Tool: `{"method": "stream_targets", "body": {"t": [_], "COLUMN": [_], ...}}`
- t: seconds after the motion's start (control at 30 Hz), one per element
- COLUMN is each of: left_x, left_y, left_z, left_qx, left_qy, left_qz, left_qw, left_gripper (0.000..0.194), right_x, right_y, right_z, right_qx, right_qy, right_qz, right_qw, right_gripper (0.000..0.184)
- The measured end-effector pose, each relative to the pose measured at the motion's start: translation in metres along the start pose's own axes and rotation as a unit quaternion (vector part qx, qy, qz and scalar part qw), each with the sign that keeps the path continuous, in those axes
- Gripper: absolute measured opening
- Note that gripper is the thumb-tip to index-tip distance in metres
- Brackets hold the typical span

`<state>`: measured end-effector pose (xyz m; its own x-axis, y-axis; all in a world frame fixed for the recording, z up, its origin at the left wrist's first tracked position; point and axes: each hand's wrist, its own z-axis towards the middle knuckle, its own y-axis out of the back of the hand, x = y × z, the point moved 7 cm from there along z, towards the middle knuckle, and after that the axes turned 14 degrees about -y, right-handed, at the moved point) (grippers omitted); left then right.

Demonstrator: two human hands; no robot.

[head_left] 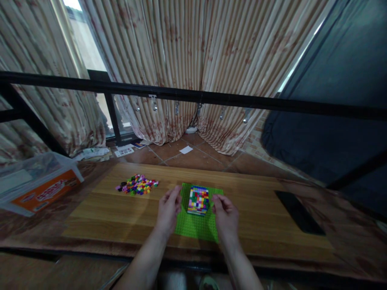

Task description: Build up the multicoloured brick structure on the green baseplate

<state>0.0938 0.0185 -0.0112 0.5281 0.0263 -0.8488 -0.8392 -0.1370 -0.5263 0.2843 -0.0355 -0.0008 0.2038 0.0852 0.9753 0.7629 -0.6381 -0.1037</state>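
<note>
A green studded baseplate (196,229) lies on the wooden board. On it stands a rectangular block of many small coloured toy bricks (198,200), built up in layers. My left hand (169,209) hovers at the plate's left edge, with its fingers loosely curled and apart. On the other side, my right hand (226,211) is over the plate's right edge, its fingers bent toward the block. Neither hand touches the block, and no brick shows in either one. The undersides of the fingers are partly hidden.
Loose coloured bricks (139,184) lie in a pile at the board's left. A clear plastic box (42,185) with an orange label stands farther left. At right lies a dark flat object (299,212). Beyond the wooden board (256,209), a black rail (181,92) crosses before curtains.
</note>
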Motion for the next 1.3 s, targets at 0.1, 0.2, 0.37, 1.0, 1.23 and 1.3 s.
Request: {"method": "stream_targets", "body": {"t": [0.1, 0.2, 0.37, 1.0, 1.23, 1.3], "left_x": [-0.005, -0.014, -0.023, -0.033, -0.03, -0.028], "left_y": [-0.003, -0.01, -0.016, -0.013, -0.015, -0.016], "left_z": [-0.009, -0.021, -0.039, -0.042, -0.041, -0.04], "left_qx": [-0.006, -0.003, 0.037, 0.071, 0.059, 0.058], "left_qy": [0.105, 0.155, 0.169, 0.122, 0.118, 0.121], "left_qz": [-0.141, -0.211, -0.235, -0.233, -0.226, -0.227], "left_qw": [0.984, 0.965, 0.957, 0.962, 0.965, 0.965], "left_gripper": [0.032, 0.038, 0.048, 0.05, 0.046, 0.046], "right_x": [0.018, 0.029, 0.032, 0.018, 0.022, 0.023], "right_y": [-0.008, -0.026, -0.055, -0.072, -0.07, -0.069], "right_z": [-0.018, -0.042, -0.072, -0.082, -0.084, -0.084], "right_qx": [0.033, 0.099, 0.202, 0.24, 0.225, 0.223], "right_qy": [0.094, 0.168, 0.221, 0.221, 0.23, 0.228], "right_qz": [-0.048, -0.111, -0.209, -0.295, -0.28, -0.282], "right_qw": [0.994, 0.975, 0.931, 0.898, 0.904, 0.905], "right_gripper": [0.028, 0.021, 0.018, 0.011, 0.013, 0.014]}}
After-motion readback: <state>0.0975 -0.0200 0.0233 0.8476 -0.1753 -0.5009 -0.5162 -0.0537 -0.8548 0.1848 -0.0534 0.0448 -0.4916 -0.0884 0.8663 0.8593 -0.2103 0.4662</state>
